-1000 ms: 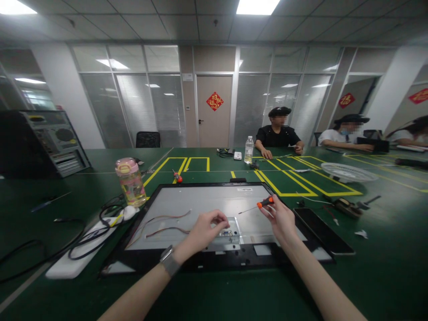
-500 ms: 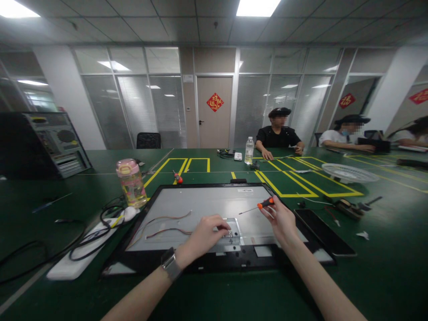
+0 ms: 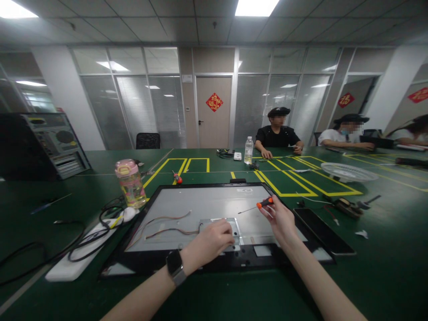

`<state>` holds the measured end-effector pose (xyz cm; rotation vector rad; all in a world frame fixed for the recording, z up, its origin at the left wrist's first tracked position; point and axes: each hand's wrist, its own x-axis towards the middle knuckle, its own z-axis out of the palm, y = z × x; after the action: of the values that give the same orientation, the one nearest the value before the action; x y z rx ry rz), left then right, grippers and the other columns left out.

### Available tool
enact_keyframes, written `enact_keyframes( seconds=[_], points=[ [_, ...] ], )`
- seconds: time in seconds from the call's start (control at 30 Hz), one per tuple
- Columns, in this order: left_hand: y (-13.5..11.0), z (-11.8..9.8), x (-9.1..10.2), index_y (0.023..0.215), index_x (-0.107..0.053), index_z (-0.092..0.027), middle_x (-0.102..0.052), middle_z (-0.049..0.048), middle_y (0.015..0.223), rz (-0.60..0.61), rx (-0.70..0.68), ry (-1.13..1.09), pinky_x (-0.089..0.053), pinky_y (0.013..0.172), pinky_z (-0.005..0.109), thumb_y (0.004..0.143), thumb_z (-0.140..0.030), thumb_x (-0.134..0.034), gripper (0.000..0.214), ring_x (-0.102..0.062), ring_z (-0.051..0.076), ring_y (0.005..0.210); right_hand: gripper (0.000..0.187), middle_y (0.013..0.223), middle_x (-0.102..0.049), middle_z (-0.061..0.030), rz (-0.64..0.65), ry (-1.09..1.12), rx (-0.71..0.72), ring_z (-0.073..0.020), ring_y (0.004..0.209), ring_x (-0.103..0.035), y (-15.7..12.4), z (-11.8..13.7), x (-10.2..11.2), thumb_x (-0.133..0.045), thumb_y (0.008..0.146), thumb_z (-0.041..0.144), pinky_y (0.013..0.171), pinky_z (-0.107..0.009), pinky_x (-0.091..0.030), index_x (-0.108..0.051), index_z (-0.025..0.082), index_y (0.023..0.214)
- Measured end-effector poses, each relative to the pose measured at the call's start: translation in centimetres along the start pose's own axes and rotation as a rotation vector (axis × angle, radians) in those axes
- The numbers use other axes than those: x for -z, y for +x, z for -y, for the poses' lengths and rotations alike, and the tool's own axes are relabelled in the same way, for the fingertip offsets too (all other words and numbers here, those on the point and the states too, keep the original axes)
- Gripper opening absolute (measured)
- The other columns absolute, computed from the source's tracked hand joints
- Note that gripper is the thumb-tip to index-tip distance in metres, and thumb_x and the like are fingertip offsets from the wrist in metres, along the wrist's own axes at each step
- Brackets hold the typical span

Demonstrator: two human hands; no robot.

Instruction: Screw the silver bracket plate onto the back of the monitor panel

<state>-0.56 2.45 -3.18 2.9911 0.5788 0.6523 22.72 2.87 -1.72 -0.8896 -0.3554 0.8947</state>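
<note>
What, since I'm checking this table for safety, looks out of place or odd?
The pink-lidded drinking bottle stands close to the white power strip and tangled black cables, an odd spot for a drink. A crumpled white scrap lies loose, like litter, near the flat black device. No spill or plain damage shows on the panel.

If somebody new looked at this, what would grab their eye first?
Probably the large grey panel in its black frame, lying front and centre on the green table, with the left hand curled over a metal plate near its lower edge. The right hand holds an orange-and-black screwdriver over the panel's right half. Beyond, a red diamond sign stands out on the door.
</note>
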Motion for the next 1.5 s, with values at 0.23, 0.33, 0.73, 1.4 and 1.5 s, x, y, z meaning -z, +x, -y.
enact_keyframes(
  seconds=[0.23,0.33,0.73,1.4,1.5],
  points=[
    [0.1,0.7,-1.1,0.081,-0.061,-0.016,-0.055,0.0026,0.087,-0.025,0.077,-0.025,-0.043,0.071,0.024,0.091,-0.018,-0.055,0.012,-0.051,0.013,0.079,0.025,0.056,-0.064,0.0037,0.016,-0.017,0.010,-0.0124,0.051,-0.066,0.1,-0.2,0.0,-0.076,0.073,0.035,0.052,-0.024,-0.062,-0.060,0.015,0.072],
    [0.2,0.6,-1.2,0.079,-0.060,-0.016,-0.056,0.0029,0.088,-0.020,0.073,-0.009,-0.043,0.071,0.024,0.090,-0.017,-0.056,0.012,-0.052,0.014,0.080,0.025,0.056,-0.063,0.0038,0.010,-0.005,-0.009,-0.0121,0.050,-0.065,0.0,-0.1,-0.1,-0.076,0.073,0.034,0.052,-0.024,-0.062,-0.060,0.014,0.072],
    [0.1,0.0,0.0,0.080,-0.061,-0.016,-0.059,0.0043,0.094,0.051,0.039,0.023,-0.044,0.076,0.026,0.091,-0.015,-0.053,0.014,-0.054,0.016,0.087,0.025,0.058,-0.064,0.0040,0.017,-0.008,-0.004,-0.0127,0.051,-0.067,0.0,-0.2,0.0,-0.077,0.071,0.034,0.050,-0.023,-0.062,-0.060,0.015,0.070],
    [0.7,-0.2,0.6,0.072,-0.062,-0.016,-0.057,0.0020,0.084,0.028,0.106,0.065,-0.040,0.065,0.024,0.085,-0.012,-0.058,0.014,-0.052,0.013,0.074,0.015,0.060,-0.069,-0.0012,0.068,-0.006,-0.135,-0.0199,0.057,-0.073,0.1,-0.9,0.1,-0.070,0.073,0.018,0.056,-0.029,-0.064,-0.057,0.014,0.066],
    [0.6,-0.2,0.6,0.074,-0.063,-0.016,-0.058,0.0024,0.085,0.030,0.134,0.055,-0.040,0.066,0.024,0.083,-0.011,-0.058,0.012,-0.053,0.014,0.075,0.018,0.056,-0.067,-0.0026,0.090,-0.033,-0.175,-0.0213,0.054,-0.072,0.5,-1.4,0.3,-0.072,0.066,0.009,0.056,-0.031,-0.064,-0.056,0.015,0.064]
  ],
)
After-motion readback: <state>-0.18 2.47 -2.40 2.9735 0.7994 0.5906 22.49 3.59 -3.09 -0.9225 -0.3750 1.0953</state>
